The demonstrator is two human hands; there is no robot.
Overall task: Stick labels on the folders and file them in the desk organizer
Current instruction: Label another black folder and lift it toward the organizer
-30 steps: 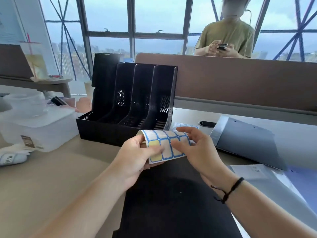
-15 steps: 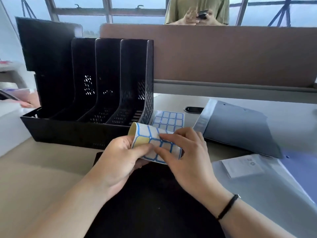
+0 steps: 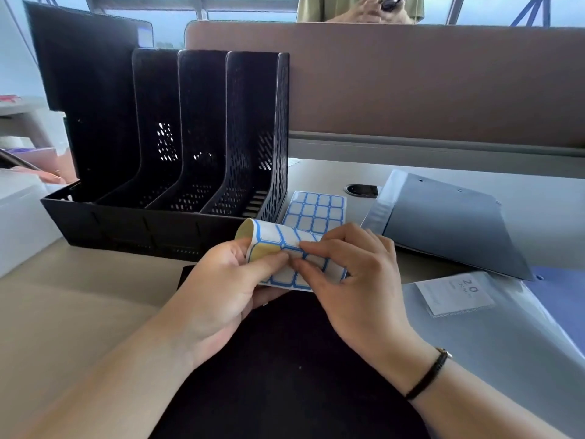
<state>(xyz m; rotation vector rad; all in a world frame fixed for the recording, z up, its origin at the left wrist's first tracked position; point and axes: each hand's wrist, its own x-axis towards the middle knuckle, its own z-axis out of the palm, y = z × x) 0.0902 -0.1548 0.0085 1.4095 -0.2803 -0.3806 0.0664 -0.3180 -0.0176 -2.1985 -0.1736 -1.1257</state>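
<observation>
I hold a sheet of blue-bordered labels (image 3: 274, 237), curled back at its left end so the yellow backing shows. My left hand (image 3: 228, 280) grips that bent end. My right hand (image 3: 351, 280) pinches the sheet with thumb and forefinger on one label near the middle. Under both hands lies a black folder (image 3: 285, 375) flat on the desk. A black desk organizer (image 3: 177, 147) with several slots stands just behind, and a black folder stands in its leftmost slot. A second label sheet (image 3: 313, 210) lies flat by the organizer's right corner.
A dark grey folder (image 3: 449, 223) lies at the right rear, a pale grey folder (image 3: 493, 343) with a paper tag in front of it, a blue one (image 3: 563, 293) at the far right. A brown partition (image 3: 411, 83) backs the desk; a person stands behind it. A white box (image 3: 19, 217) sits left.
The view has dipped and drawn closer to the desk. My hands keep the label sheet, with its left end rolled further back and my right fingers now pinching one label.
</observation>
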